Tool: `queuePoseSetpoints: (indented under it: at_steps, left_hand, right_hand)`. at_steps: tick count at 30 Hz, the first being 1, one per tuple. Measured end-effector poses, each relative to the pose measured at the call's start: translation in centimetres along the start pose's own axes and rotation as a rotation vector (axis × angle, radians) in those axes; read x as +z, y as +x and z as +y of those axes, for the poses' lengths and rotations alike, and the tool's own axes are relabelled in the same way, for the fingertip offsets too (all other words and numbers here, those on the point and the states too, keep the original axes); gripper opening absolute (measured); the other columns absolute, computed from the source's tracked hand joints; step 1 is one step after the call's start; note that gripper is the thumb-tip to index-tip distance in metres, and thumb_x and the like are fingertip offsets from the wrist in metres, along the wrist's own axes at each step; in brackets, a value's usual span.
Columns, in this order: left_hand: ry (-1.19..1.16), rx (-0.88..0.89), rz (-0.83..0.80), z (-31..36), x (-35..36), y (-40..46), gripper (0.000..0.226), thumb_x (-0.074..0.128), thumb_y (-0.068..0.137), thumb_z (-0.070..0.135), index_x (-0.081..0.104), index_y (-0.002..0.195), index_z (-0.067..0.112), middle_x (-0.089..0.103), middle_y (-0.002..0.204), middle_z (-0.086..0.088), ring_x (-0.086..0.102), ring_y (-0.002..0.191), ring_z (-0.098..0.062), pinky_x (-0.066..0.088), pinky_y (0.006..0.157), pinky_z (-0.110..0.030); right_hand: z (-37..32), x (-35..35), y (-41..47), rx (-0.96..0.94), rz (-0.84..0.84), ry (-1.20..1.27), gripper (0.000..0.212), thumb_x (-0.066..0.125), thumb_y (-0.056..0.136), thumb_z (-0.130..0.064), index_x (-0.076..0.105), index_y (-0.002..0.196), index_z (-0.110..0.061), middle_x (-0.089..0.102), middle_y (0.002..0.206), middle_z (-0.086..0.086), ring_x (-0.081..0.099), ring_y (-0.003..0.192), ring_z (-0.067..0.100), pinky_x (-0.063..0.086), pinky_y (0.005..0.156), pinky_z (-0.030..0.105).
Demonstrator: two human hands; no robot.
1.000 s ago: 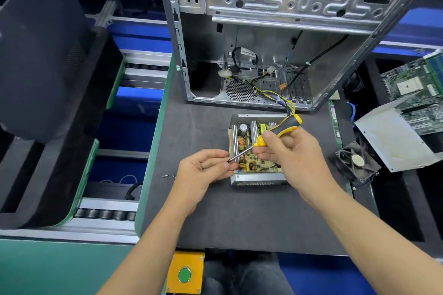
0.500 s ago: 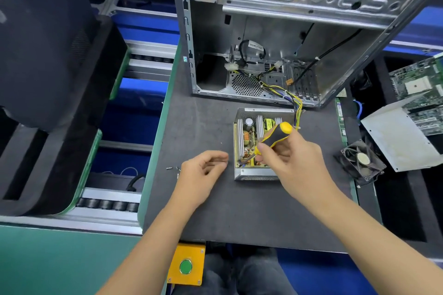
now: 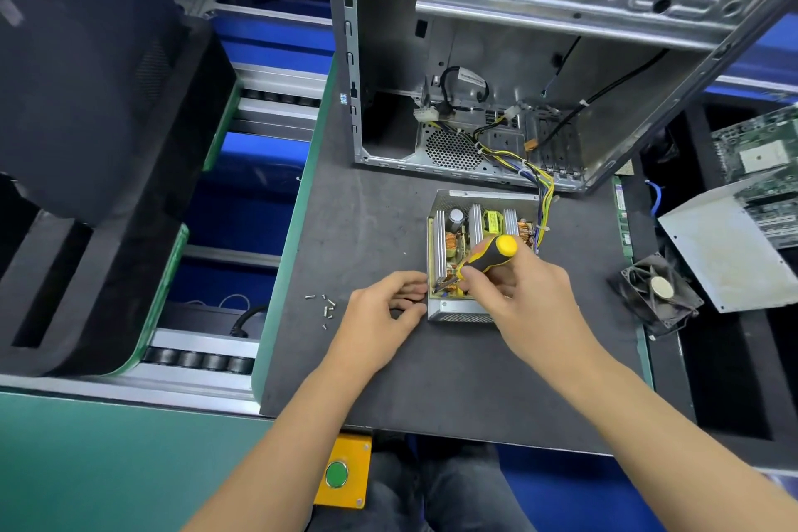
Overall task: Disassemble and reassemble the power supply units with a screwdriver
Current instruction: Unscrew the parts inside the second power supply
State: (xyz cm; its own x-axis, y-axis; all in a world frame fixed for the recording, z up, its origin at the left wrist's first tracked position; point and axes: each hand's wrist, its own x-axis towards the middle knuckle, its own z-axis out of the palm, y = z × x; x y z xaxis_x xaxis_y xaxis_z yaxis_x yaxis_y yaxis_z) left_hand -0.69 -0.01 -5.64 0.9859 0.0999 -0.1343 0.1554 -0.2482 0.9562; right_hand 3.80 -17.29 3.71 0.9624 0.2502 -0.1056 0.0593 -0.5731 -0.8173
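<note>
Right hand (image 3: 522,298) grips screwdriver (image 3: 486,258) over open power supply unit (image 3: 470,255); left hand (image 3: 380,315), fingers curled, touches its left wall.

Open computer case (image 3: 539,56), loose fan (image 3: 656,294), green button (image 3: 336,474), circuit boards (image 3: 760,155)

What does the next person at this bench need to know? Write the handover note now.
Right hand grips the yellow-and-black screwdriver, tip down at the near-left corner of the open power supply unit. Left hand rests against the unit's left side, fingers curled; whether it pinches a screw is unclear.
Unit lies on the dark mat, wired to the computer case behind.
Done: cover off, loose screws lying left of the hand; fan lies to the right.
Left: finish the corner screw, complete disassembly, then reassemble.
</note>
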Motion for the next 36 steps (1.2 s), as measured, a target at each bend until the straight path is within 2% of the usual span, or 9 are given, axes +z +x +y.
queuePoseSetpoints:
  at_steps: [4, 11, 20, 24, 28, 30, 32, 36]
  left_hand:
    - [0.020, -0.008, -0.001, 0.0, 0.1, -0.1, 0.035, 0.072, 0.084, -0.006, 0.071, 0.113, 0.014, 0.072, 0.098, 0.010, 0.068, 0.094, 0.000, 0.053, 0.089, -0.017]
    - [0.065, 0.016, 0.015, 0.0, 0.3, -0.3, 0.033, 0.073, 0.085, -0.003, 0.072, 0.113, 0.016, 0.072, 0.098, 0.016, 0.067, 0.095, 0.005, 0.051, 0.087, -0.013]
    - [0.096, 0.016, 0.047, -0.2, 0.6, -0.5, 0.033, 0.072, 0.086, -0.001, 0.074, 0.110, 0.021, 0.075, 0.101, 0.012, 0.068, 0.094, 0.000, 0.053, 0.087, -0.016]
    - [0.097, 0.005, 0.046, 0.0, 0.6, -0.4, 0.031, 0.070, 0.087, -0.001, 0.074, 0.108, 0.021, 0.074, 0.098, 0.015, 0.068, 0.089, 0.000, 0.050, 0.083, -0.011]
    - [0.112, 0.011, 0.049, 0.3, 0.7, -0.2, 0.025, 0.071, 0.087, 0.002, 0.075, 0.106, 0.017, 0.075, 0.093, 0.009, 0.067, 0.085, -0.004, 0.050, 0.078, -0.012]
    - [0.140, 0.015, 0.058, 0.3, 0.8, -0.1, 0.023, 0.072, 0.088, 0.005, 0.075, 0.107, 0.016, 0.075, 0.093, 0.008, 0.067, 0.084, -0.005, 0.051, 0.077, -0.012]
    - [0.172, 0.011, 0.064, 0.3, 1.1, -0.1, 0.023, 0.072, 0.088, 0.007, 0.073, 0.109, 0.018, 0.074, 0.093, 0.009, 0.066, 0.084, -0.002, 0.049, 0.076, -0.010]
    - [0.220, -0.021, 0.088, 0.5, 1.7, 0.0, 0.024, 0.070, 0.088, 0.007, 0.069, 0.108, 0.019, 0.072, 0.094, 0.009, 0.062, 0.084, 0.000, 0.046, 0.073, -0.007]
  right_hand:
    - [0.1, 0.1, 0.0, 0.002, -0.001, -0.012, 0.008, 0.067, 0.092, -0.018, 0.060, 0.094, -0.014, 0.072, 0.081, -0.009, 0.070, 0.078, 0.007, 0.053, 0.073, 0.018]
    - [-0.1, 0.2, 0.2, -0.021, -0.007, -0.064, 0.009, 0.067, 0.091, -0.022, 0.058, 0.091, -0.018, 0.072, 0.076, -0.009, 0.069, 0.076, 0.004, 0.052, 0.071, 0.017]
    - [-0.1, 0.2, 0.2, -0.015, -0.016, -0.114, 0.016, 0.068, 0.090, -0.024, 0.058, 0.094, -0.013, 0.073, 0.077, -0.005, 0.070, 0.074, 0.009, 0.054, 0.076, 0.032]
    - [-0.5, 0.2, 0.3, -0.004, -0.005, -0.149, 0.023, 0.074, 0.085, -0.026, 0.056, 0.092, -0.014, 0.071, 0.071, -0.007, 0.067, 0.068, 0.008, 0.053, 0.070, 0.034]
    - [-1.2, 0.0, 0.7, -0.008, -0.066, -0.220, 0.025, 0.071, 0.086, -0.030, 0.051, 0.100, -0.024, 0.069, 0.071, -0.007, 0.065, 0.073, 0.015, 0.053, 0.067, 0.035]
    - [-1.6, 0.0, 0.8, -0.049, -0.077, -0.257, 0.035, 0.069, 0.088, -0.028, 0.042, 0.110, -0.034, 0.064, 0.066, -0.009, 0.058, 0.065, 0.013, 0.048, 0.061, 0.031]
    - [-2.1, 0.0, 1.0, -0.103, -0.087, -0.304, 0.044, 0.066, 0.091, -0.025, 0.034, 0.118, -0.038, 0.057, 0.063, -0.008, 0.054, 0.060, 0.017, 0.049, 0.060, 0.034]
    - [-2.9, -0.2, 1.2, -0.141, -0.118, -0.351, 0.027, 0.058, 0.095, -0.029, 0.034, 0.107, -0.031, 0.059, 0.065, 0.000, 0.051, 0.060, 0.025, 0.052, 0.060, 0.042]
